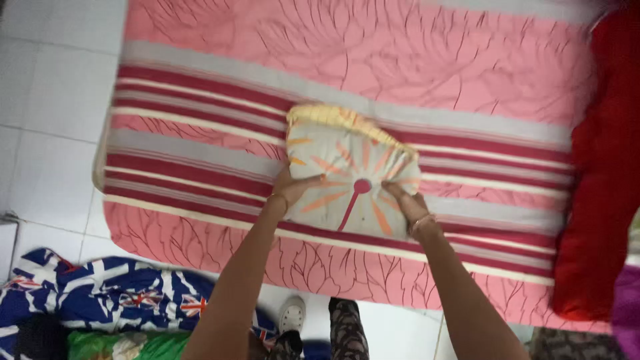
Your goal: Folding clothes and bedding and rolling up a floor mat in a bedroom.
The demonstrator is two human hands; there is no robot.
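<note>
Cushion [350, 177] with orange rays lies on the striped bed [200, 167]; we clasp its edges with left hand [293, 189] and right hand [407, 203].

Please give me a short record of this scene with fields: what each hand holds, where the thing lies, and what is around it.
left hand: grips the left edge of the pillow
right hand: grips the pillow's lower right edge
pillow: pale, orange ray print, yellow frilled top edge, lying on the mattress
mattress: pink, with red and grey stripes
floor: white tiles
blue flag-print cloth: on the floor, lower left
red cloth: at the mattress's right edge
</note>
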